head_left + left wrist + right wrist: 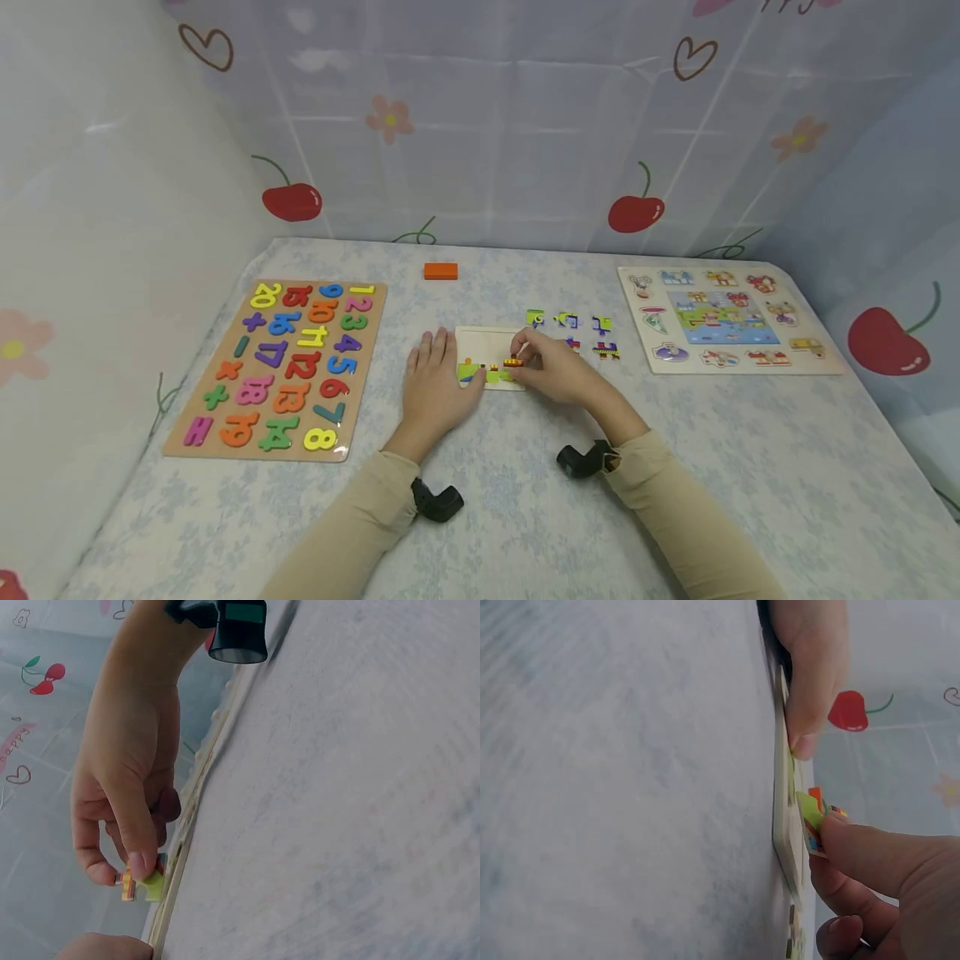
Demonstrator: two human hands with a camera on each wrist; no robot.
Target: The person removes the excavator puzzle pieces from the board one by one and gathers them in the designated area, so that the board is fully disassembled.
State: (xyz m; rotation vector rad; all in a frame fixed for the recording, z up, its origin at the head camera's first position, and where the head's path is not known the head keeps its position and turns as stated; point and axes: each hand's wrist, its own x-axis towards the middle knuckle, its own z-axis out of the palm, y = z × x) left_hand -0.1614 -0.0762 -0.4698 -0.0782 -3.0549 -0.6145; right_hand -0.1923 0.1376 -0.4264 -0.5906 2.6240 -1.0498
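A small wooden puzzle board (480, 340) lies in the middle of the table, with colourful pieces along its near edge. My left hand (437, 393) rests flat at the board's left side, fingers straight and its thumb (808, 712) pressing on the near pieces. Over the board's right part, my right hand (558, 368) pinches a puzzle piece (810, 812) between thumb and fingers. That piece is green, red and yellow and is held tilted, close over the board, as the right wrist view shows. The right hand partly covers the board's right end.
Several loose puzzle pieces (602, 325) lie right of the board, one partly behind the right hand. A number board (367, 333) lies at left, a picture puzzle board (810, 364) at right. An orange block (441, 272) sits near the back edge.
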